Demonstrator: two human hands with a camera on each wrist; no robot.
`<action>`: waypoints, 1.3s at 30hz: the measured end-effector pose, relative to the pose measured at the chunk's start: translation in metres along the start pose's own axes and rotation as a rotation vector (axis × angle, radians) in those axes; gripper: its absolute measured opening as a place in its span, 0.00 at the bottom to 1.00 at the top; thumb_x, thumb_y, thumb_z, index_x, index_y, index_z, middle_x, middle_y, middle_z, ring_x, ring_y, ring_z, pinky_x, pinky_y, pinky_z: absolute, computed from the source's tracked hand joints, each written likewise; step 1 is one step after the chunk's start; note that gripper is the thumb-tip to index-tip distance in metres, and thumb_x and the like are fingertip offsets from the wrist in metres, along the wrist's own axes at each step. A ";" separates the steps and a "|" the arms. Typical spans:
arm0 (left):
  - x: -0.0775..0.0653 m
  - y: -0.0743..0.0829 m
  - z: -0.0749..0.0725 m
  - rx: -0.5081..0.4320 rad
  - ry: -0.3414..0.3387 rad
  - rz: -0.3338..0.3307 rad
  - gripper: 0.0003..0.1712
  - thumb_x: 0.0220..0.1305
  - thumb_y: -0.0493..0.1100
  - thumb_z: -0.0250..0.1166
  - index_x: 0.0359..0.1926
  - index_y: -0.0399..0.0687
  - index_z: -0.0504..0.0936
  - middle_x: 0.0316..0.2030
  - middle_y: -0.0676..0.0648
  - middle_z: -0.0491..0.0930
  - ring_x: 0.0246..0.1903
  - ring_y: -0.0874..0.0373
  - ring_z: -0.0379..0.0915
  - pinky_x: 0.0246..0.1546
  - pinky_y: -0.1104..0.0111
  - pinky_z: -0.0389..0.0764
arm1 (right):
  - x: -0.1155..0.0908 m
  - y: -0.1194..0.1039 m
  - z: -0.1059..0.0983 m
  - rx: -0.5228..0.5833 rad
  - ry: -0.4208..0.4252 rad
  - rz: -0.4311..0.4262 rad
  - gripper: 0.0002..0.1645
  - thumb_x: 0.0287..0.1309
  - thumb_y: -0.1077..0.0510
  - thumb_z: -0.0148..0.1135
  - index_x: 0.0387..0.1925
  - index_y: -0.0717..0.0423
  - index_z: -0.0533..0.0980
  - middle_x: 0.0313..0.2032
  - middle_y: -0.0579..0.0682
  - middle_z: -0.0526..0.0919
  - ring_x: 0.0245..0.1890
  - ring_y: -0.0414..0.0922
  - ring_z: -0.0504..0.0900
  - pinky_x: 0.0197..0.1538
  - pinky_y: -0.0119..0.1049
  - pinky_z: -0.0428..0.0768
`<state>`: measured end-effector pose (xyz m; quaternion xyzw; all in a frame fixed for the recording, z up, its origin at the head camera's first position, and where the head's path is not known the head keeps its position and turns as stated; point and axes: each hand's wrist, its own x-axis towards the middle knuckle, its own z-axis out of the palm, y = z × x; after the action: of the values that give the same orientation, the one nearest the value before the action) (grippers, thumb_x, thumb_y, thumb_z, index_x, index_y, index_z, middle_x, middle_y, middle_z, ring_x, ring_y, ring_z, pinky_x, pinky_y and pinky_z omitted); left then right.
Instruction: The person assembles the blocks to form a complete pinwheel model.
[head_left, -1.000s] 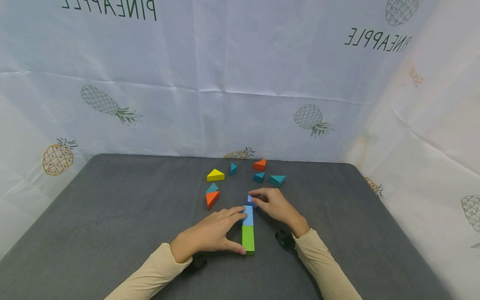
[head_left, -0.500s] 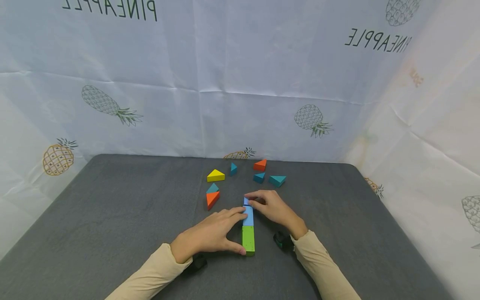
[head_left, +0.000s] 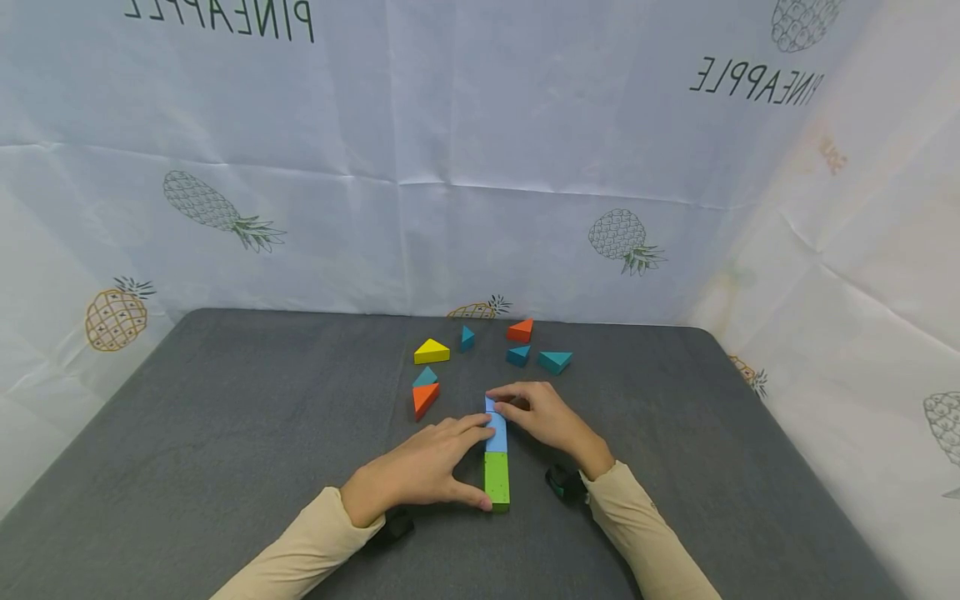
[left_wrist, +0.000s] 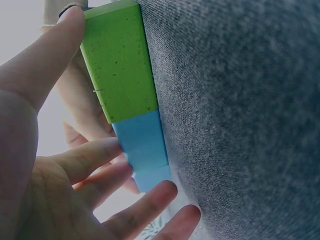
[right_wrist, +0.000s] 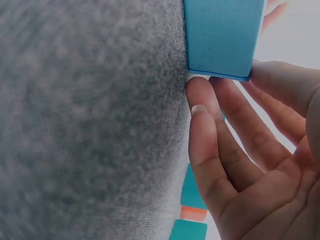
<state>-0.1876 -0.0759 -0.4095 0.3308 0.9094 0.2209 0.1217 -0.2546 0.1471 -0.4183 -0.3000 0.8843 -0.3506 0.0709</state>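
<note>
A green block [head_left: 497,479] and a light blue block [head_left: 496,435] lie end to end on the dark table. At the far end of this row sits a small blue block [head_left: 490,405], flush with the light blue one. My right hand [head_left: 551,417] pinches that small block between thumb and fingers; part of it is hidden behind them. Along the row's left side, my left hand [head_left: 423,462] is spread with fairly straight fingers. Its thumb touches the green block's near end, and its fingertips [left_wrist: 111,146] touch the light blue block in the left wrist view.
Beyond the hands lie a yellow triangular block [head_left: 431,352], an orange-red one [head_left: 425,400] beside a teal one [head_left: 425,377], another orange-red one [head_left: 520,331] and several blue-teal triangles, including one [head_left: 555,361] at the right. A pineapple-print cloth [head_left: 420,125] hangs behind the table [head_left: 225,433].
My right hand has slid the small blue block left and toward me, closing the gap to the light blue block. The left hand and the other blocks have stayed put.
</note>
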 end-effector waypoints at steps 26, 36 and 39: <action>0.001 -0.008 0.004 -0.051 0.003 0.016 0.52 0.51 0.72 0.69 0.72 0.53 0.66 0.77 0.47 0.54 0.73 0.48 0.56 0.67 0.45 0.65 | 0.000 0.001 0.001 0.010 -0.002 0.020 0.18 0.71 0.56 0.57 0.57 0.56 0.80 0.54 0.53 0.85 0.45 0.44 0.86 0.49 0.38 0.83; 0.001 -0.008 0.003 -0.061 -0.003 0.001 0.52 0.50 0.72 0.69 0.71 0.53 0.67 0.77 0.47 0.54 0.74 0.48 0.56 0.68 0.45 0.64 | -0.001 0.001 -0.006 -0.001 0.030 0.005 0.18 0.69 0.57 0.59 0.57 0.57 0.80 0.51 0.54 0.86 0.45 0.46 0.85 0.48 0.39 0.83; 0.001 -0.007 0.002 -0.054 0.004 0.006 0.52 0.50 0.72 0.70 0.71 0.52 0.68 0.77 0.48 0.54 0.73 0.48 0.58 0.67 0.46 0.65 | -0.003 0.003 -0.012 -0.003 0.093 -0.003 0.18 0.68 0.57 0.60 0.56 0.58 0.80 0.50 0.54 0.86 0.45 0.47 0.85 0.47 0.39 0.84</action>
<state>-0.1918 -0.0791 -0.4152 0.3299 0.9023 0.2463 0.1280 -0.2578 0.1574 -0.4119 -0.2847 0.8867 -0.3630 0.0291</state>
